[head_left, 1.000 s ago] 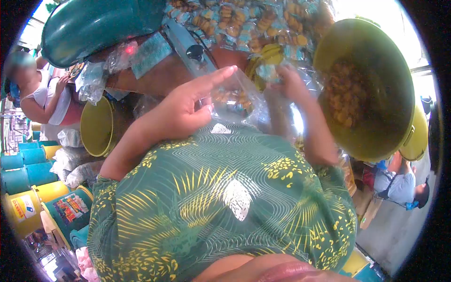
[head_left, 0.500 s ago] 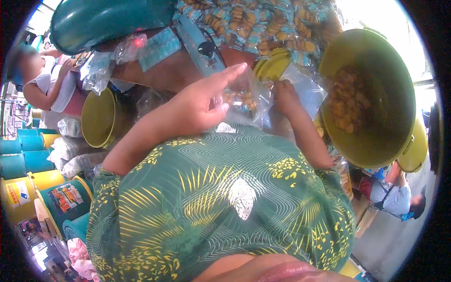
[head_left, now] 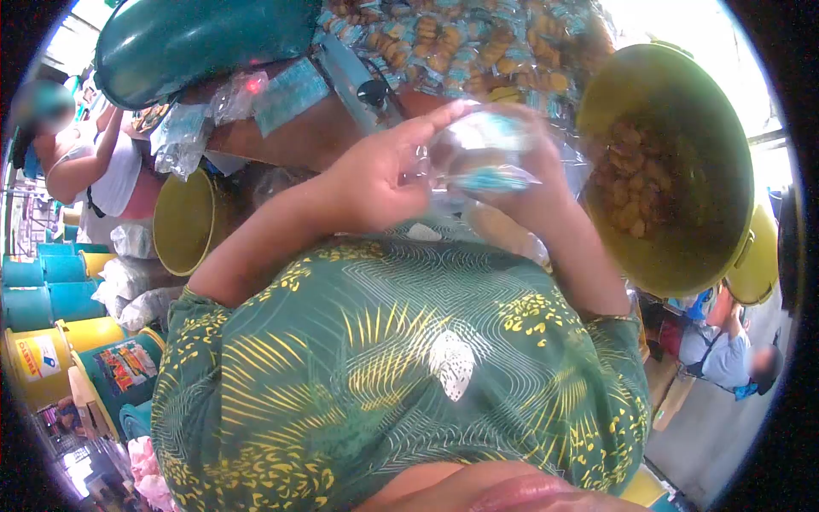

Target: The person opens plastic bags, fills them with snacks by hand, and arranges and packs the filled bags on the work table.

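A clear plastic bag with teal print (head_left: 490, 158) is held up between my two hands, in front of my chest. My left hand (head_left: 380, 175) is closed on its left edge, thumb and fingers curled round the film. On the other side my right hand (head_left: 546, 171) grips the bag, its fingers smeared by motion. Glare and blur hide what the bag contains. Just right of my right hand stands a large yellow-green bucket (head_left: 725, 171) with round brown biscuits (head_left: 633, 183) inside.
Beyond my hands lie many filled biscuit packets (head_left: 444, 43). A pale blue bar device with a black knob (head_left: 373, 92), printed wrappers (head_left: 292, 96) and a green tub (head_left: 205, 43) sit at upper left. Other people (head_left: 111, 162) are at both sides, among buckets (head_left: 68, 299).
The printed bag has come up between my hands. My right hand has risen and turned inward with it; my left hand, stretched out before, has curled in onto the bag.
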Available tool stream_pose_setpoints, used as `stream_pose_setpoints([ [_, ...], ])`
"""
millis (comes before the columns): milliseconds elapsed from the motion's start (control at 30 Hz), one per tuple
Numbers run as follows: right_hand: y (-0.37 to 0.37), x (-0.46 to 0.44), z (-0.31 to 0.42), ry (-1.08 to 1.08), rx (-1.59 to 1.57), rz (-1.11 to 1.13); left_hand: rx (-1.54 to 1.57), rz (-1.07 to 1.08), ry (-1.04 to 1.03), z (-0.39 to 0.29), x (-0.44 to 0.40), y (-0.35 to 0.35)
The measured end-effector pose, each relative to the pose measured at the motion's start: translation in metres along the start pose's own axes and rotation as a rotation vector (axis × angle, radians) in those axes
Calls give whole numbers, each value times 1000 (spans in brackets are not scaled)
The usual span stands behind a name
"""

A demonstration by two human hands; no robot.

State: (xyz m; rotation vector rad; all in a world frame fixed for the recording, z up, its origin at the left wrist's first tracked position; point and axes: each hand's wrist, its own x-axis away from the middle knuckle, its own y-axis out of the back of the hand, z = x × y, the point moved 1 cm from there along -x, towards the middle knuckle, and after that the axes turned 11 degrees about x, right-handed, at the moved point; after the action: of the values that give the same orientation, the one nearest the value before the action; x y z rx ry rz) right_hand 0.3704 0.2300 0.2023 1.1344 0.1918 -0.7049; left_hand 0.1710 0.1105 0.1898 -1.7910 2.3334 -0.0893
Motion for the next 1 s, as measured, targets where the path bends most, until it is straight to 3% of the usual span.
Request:
stream_pose_setpoints([
  [33,-1,-4,1,-131,-23,127,-43,-25,68,-2,0,3],
  [67,4,-6,8,-233,72,248,-259,-5,-91,11,-2,9],
  [267,-23,-8,-14,-78,-179,70,218,-34,-35,-6,-11,0],
  [300,-26,-12,-15,-80,-219,30,116,-37,-39,-5,-13,1],
  [367,-23,-14,-8,-96,-50,190,-90,-53,-40,3,-13,7],
  [400,-17,-17,-2,-85,96,264,-187,-72,-146,8,-17,5],
  [467,-11,-20,1,-53,320,397,-166,-129,-30,9,-12,1],
  [600,-56,-32,-11,104,793,1026,-350,-59,-117,9,-26,-12],
  [667,-76,-25,-14,148,795,1072,-526,-22,-208,10,-32,-20],
  [833,-63,-27,-5,177,413,882,-505,-67,-154,16,-9,9],
  [900,-17,-42,6,191,23,718,-304,-155,-50,9,9,16],
  [967,26,-58,9,240,-392,547,-341,-185,-44,14,21,30],
  [1000,27,-70,-14,24,-410,512,-349,-190,-15,11,27,30],
])
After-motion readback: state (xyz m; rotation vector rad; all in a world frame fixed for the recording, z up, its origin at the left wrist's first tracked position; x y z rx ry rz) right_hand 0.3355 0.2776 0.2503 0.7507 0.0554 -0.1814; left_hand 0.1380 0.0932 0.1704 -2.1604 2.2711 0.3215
